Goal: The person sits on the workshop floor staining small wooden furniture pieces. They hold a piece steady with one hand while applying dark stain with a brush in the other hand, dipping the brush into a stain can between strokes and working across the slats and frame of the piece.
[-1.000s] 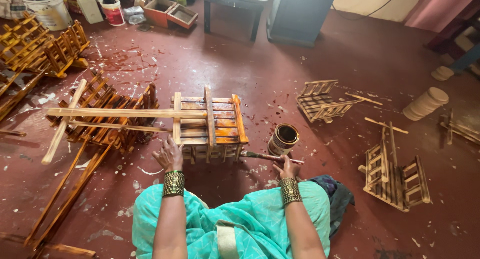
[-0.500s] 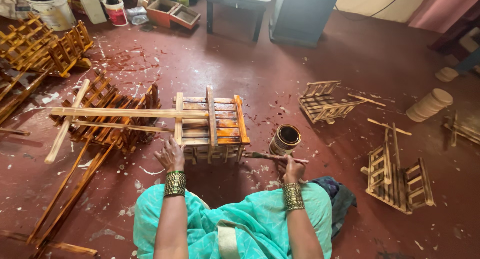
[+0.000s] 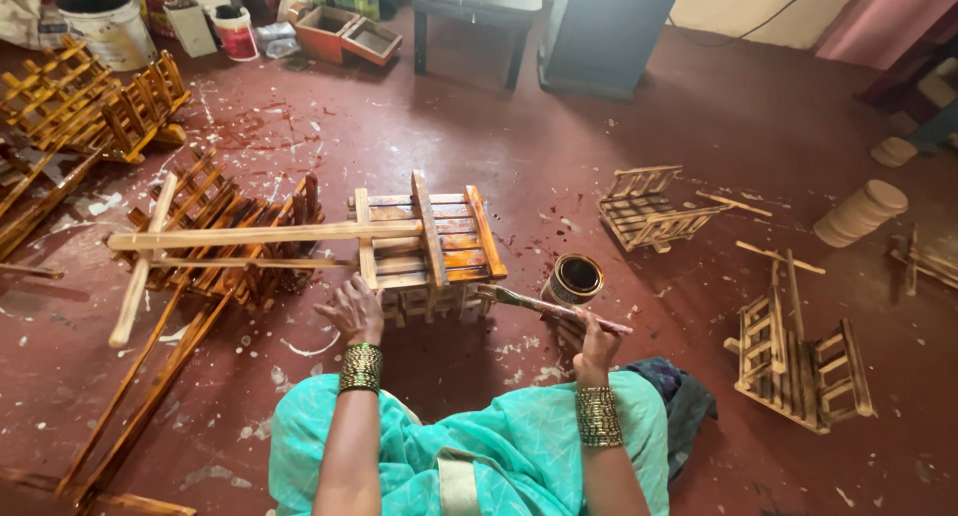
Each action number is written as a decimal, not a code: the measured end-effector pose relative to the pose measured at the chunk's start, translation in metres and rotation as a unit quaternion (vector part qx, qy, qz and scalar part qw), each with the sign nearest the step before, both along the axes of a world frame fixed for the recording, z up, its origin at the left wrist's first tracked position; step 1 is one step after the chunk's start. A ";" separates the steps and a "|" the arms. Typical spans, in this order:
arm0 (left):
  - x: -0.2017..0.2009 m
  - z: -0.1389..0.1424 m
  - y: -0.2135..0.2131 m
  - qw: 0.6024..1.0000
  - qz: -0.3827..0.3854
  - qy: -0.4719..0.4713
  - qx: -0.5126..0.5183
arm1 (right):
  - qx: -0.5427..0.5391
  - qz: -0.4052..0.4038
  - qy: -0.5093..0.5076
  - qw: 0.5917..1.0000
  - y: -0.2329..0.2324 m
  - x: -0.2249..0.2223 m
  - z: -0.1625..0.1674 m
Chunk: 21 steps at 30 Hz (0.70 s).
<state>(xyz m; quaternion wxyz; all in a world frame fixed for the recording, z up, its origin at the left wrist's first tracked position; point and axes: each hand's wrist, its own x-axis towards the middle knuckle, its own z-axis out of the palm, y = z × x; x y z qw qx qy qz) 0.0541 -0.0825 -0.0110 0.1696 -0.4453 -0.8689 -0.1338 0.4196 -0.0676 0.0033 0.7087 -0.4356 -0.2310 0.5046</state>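
A small slatted wooden rack [image 3: 427,239], glossy orange-brown with varnish, sits on the red floor straight in front of me. My left hand [image 3: 351,309] rests against its near left corner. My right hand [image 3: 593,344] grips a long-handled paintbrush [image 3: 547,304] whose bristles touch the rack's near right edge. A small open tin of dark varnish [image 3: 575,278] stands just right of the rack. A long pale wooden stick [image 3: 249,236] lies across the rack's left side.
Varnished racks [image 3: 215,232] are piled to the left, and more at the far left [image 3: 95,102]. Bare wooden racks [image 3: 649,209] [image 3: 798,351] lie to the right with a stack of wooden discs [image 3: 858,213]. Buckets [image 3: 105,22], paint tins and a table [image 3: 474,7] stand at the back.
My right hand has lifted the paintbrush off the floor and swung its bristles against the rack's right edge. My left hand stays on the rack.
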 end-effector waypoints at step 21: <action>0.006 -0.008 0.027 0.999 -0.025 -0.033 -0.001 | 0.003 0.009 0.165 0.986 0.013 -0.068 -0.009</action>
